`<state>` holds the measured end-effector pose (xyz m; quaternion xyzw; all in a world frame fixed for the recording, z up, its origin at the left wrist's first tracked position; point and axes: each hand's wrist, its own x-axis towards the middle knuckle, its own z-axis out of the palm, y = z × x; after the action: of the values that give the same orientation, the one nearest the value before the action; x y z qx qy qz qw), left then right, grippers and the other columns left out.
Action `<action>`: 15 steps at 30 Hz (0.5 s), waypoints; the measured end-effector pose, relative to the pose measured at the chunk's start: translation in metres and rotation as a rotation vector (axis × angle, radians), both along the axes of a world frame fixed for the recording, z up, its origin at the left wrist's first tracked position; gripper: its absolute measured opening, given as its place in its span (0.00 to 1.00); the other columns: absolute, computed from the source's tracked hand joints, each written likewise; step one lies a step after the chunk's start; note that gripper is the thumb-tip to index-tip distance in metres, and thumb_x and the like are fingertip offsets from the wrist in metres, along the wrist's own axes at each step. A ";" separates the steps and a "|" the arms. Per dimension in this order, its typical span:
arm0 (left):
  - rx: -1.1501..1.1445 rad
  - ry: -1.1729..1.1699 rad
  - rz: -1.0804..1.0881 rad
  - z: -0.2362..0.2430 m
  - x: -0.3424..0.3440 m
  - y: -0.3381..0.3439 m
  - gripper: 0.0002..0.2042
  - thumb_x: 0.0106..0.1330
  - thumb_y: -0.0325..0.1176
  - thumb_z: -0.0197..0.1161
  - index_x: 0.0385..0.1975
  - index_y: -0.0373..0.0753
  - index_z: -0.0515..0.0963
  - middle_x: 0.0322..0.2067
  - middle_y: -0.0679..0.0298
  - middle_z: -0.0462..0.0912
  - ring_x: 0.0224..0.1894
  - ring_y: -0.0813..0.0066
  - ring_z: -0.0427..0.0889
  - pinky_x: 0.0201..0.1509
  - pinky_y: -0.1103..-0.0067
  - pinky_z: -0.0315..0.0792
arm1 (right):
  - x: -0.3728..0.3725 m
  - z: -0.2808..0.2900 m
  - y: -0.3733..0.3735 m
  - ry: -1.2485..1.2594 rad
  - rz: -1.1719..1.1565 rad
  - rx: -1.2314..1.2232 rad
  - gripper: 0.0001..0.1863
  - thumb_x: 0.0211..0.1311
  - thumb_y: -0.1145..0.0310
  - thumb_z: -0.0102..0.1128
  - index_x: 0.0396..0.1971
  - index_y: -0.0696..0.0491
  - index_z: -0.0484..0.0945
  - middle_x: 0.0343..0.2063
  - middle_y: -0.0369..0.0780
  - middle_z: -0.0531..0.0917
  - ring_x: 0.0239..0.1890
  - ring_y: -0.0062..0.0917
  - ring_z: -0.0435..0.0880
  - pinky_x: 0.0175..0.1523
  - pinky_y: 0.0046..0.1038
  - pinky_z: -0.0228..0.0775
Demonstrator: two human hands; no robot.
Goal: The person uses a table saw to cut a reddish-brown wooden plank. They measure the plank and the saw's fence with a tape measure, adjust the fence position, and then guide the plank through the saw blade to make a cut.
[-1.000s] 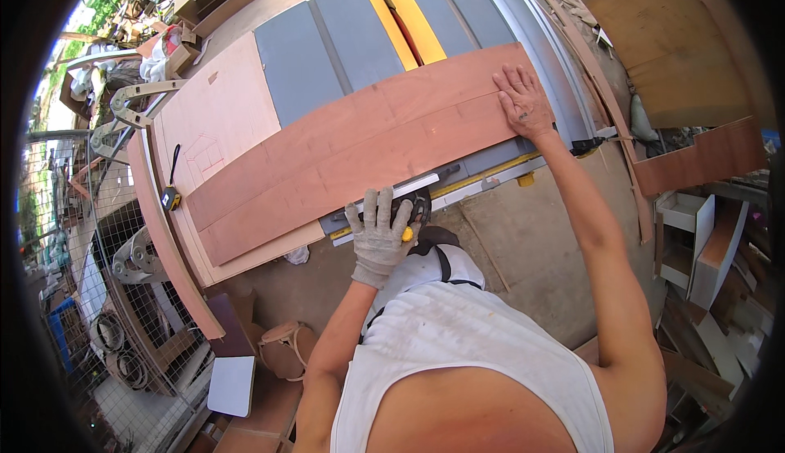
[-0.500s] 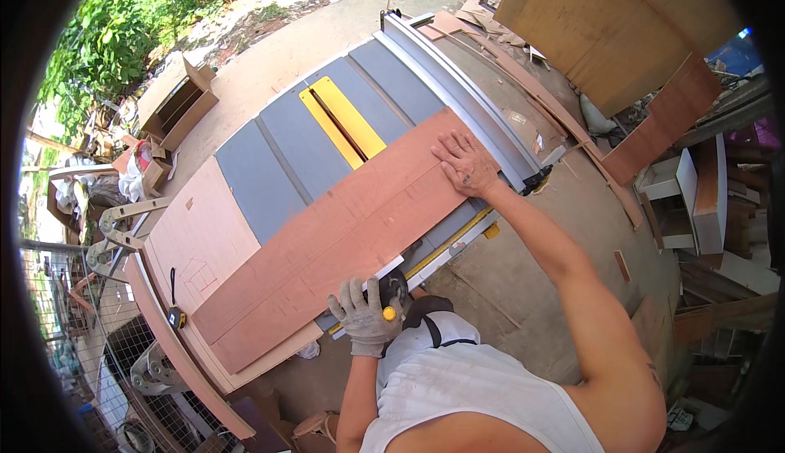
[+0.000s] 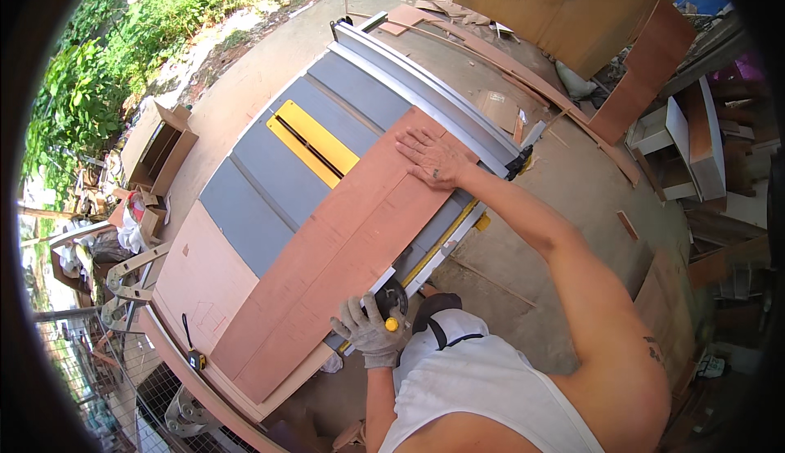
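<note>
Bare right hand (image 3: 429, 159) flat on, gloved left hand (image 3: 370, 330) beside, a long reddish-brown board (image 3: 327, 265).
Marked by a lengthwise line, it slants across the frame's centre; right fingers spread at its upper end, left grip unclear at its lower-right edge. Grey tabletop (image 3: 245, 216) stretches upper left; a silvery fence (image 3: 421, 85) borders its upper end.

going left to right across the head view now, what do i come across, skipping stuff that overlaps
tape measure → yellow plate → right hand → white cabinet
</note>
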<state>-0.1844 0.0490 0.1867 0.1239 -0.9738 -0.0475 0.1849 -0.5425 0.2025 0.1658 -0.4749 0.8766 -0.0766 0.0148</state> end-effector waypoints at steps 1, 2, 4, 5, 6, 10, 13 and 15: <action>0.017 0.004 0.004 0.002 -0.002 0.002 0.31 0.48 0.48 0.59 0.54 0.42 0.68 0.52 0.54 0.66 0.60 0.53 0.61 0.68 0.50 0.40 | 0.002 0.000 0.000 0.009 0.011 0.008 0.30 0.68 0.54 0.38 0.66 0.54 0.55 0.70 0.40 0.51 0.72 0.35 0.45 0.74 0.37 0.33; 0.030 0.004 0.017 0.006 0.000 0.001 0.31 0.47 0.48 0.59 0.54 0.42 0.68 0.51 0.54 0.66 0.60 0.53 0.61 0.68 0.51 0.40 | 0.006 0.000 0.002 0.008 -0.008 0.023 0.30 0.69 0.55 0.37 0.66 0.54 0.55 0.70 0.40 0.51 0.72 0.34 0.45 0.74 0.37 0.32; 0.061 -0.034 0.024 0.011 -0.001 0.000 0.29 0.48 0.48 0.59 0.51 0.42 0.70 0.49 0.56 0.66 0.58 0.54 0.63 0.67 0.51 0.41 | 0.006 0.002 0.007 0.019 -0.024 0.049 0.30 0.69 0.55 0.36 0.67 0.54 0.55 0.70 0.40 0.51 0.72 0.34 0.44 0.74 0.37 0.32; 0.084 -0.046 0.019 0.011 -0.002 0.000 0.28 0.48 0.48 0.59 0.50 0.43 0.71 0.49 0.56 0.66 0.57 0.55 0.63 0.66 0.51 0.41 | 0.006 0.002 0.009 0.029 -0.025 0.057 0.29 0.69 0.56 0.36 0.67 0.54 0.55 0.70 0.40 0.51 0.72 0.34 0.44 0.74 0.37 0.32; 0.083 -0.041 0.034 0.010 0.000 -0.001 0.28 0.47 0.48 0.59 0.50 0.43 0.71 0.49 0.56 0.66 0.57 0.55 0.63 0.66 0.51 0.41 | 0.006 0.001 0.007 0.038 -0.029 0.065 0.29 0.69 0.56 0.36 0.67 0.54 0.55 0.70 0.40 0.51 0.72 0.34 0.44 0.74 0.37 0.32; 0.078 -0.012 0.044 0.002 0.002 -0.001 0.28 0.47 0.48 0.59 0.49 0.43 0.71 0.49 0.57 0.67 0.58 0.56 0.63 0.67 0.52 0.40 | 0.005 0.003 0.004 0.028 -0.012 0.051 0.29 0.69 0.57 0.36 0.66 0.54 0.56 0.70 0.40 0.51 0.72 0.35 0.44 0.74 0.37 0.33; 0.081 -0.021 0.053 0.001 0.001 0.000 0.28 0.46 0.48 0.59 0.49 0.44 0.71 0.49 0.58 0.67 0.58 0.57 0.64 0.68 0.51 0.41 | 0.004 0.003 0.006 0.029 -0.010 0.028 0.28 0.69 0.58 0.36 0.66 0.54 0.57 0.69 0.40 0.52 0.72 0.35 0.45 0.74 0.37 0.34; 0.083 -0.030 0.060 0.001 0.001 0.001 0.28 0.46 0.47 0.60 0.49 0.44 0.71 0.49 0.58 0.67 0.58 0.57 0.64 0.68 0.51 0.41 | 0.005 0.009 0.005 -0.002 -0.007 0.005 0.27 0.70 0.59 0.36 0.65 0.54 0.58 0.69 0.40 0.53 0.72 0.35 0.47 0.74 0.38 0.36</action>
<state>-0.1836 0.0498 0.1877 0.1615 -0.9695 -0.0802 0.1661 -0.5371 0.2079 0.1743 -0.4715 0.8785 -0.0752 0.0166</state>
